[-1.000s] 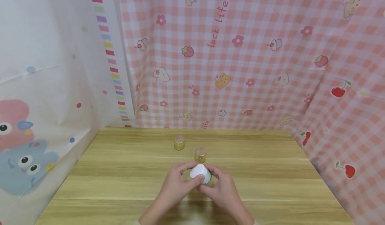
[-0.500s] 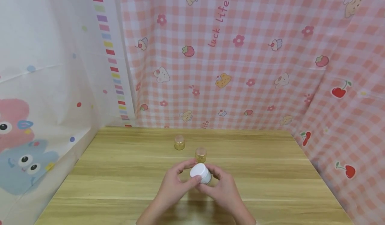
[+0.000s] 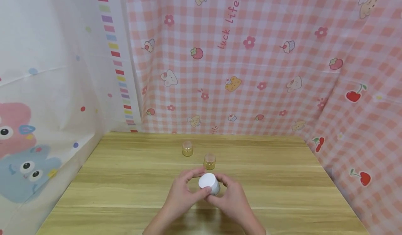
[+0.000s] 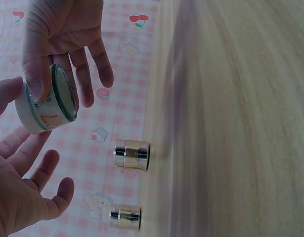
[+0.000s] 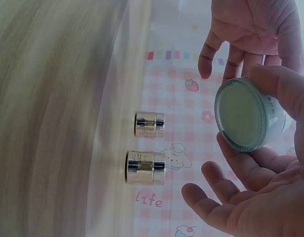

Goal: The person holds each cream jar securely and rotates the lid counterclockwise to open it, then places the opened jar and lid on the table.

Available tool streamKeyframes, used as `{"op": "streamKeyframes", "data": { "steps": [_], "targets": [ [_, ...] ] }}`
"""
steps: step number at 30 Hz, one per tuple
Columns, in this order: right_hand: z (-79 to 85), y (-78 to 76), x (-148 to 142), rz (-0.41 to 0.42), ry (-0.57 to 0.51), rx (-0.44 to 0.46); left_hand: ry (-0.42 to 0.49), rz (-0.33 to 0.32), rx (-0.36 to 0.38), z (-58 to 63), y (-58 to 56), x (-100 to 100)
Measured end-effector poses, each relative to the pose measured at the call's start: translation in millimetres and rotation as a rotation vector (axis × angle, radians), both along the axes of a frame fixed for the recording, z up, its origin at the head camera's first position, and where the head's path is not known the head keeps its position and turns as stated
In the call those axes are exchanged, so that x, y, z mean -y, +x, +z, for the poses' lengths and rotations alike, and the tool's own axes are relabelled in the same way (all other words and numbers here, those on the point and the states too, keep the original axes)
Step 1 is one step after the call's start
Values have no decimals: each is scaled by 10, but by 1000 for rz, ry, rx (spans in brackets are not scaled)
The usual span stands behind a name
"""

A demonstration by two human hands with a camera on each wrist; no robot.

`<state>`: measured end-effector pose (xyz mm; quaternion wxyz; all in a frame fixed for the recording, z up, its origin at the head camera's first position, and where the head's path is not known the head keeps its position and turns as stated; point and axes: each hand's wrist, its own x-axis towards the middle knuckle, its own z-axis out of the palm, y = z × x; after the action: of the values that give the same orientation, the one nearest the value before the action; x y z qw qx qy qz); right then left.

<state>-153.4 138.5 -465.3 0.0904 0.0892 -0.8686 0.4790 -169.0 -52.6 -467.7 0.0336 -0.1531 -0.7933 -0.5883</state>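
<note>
A small glass cream jar (image 5: 240, 116) with a white lid (image 3: 206, 181) is held above the table, tilted with its lid up and towards the left. My left hand (image 3: 182, 191) holds the lid edge, thumb at the near side and fingers around the far side. Around the glass body, my right hand (image 3: 232, 195) grips with thumb and index finger, the other fingers loosely spread in the right wrist view. Orange lettering on the jar's label (image 4: 50, 120) shows in the left wrist view. Just beyond the hands stands a gold-coloured jar (image 3: 209, 161).
A second gold-coloured jar (image 3: 187, 148) stands farther back and to the left. The wooden table (image 3: 125, 186) ends at a pink checked cloth (image 3: 220, 88) behind. A white patterned cloth (image 3: 78, 98) hangs along the left side.
The white lid now faces more upward than a second ago, and its top shows rounder. My left fingers shift slightly at the lid's edge. Both gold-coloured jars stay put.
</note>
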Motion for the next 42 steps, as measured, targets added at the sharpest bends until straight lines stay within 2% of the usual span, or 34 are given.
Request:
{"op": "streamKeyframes", "data": {
  "steps": [14, 26, 42],
  "targets": [
    [-42, -12, 19, -27, -7, -8, -28, 27, -25, 16, 18, -27],
    [-47, -17, 11, -31, -10, -8, -45, -29, -45, -17, -9, 12],
    [-51, -18, 11, -37, 16, 7, -63, 1, -51, -38, -15, 1]
  ]
}}
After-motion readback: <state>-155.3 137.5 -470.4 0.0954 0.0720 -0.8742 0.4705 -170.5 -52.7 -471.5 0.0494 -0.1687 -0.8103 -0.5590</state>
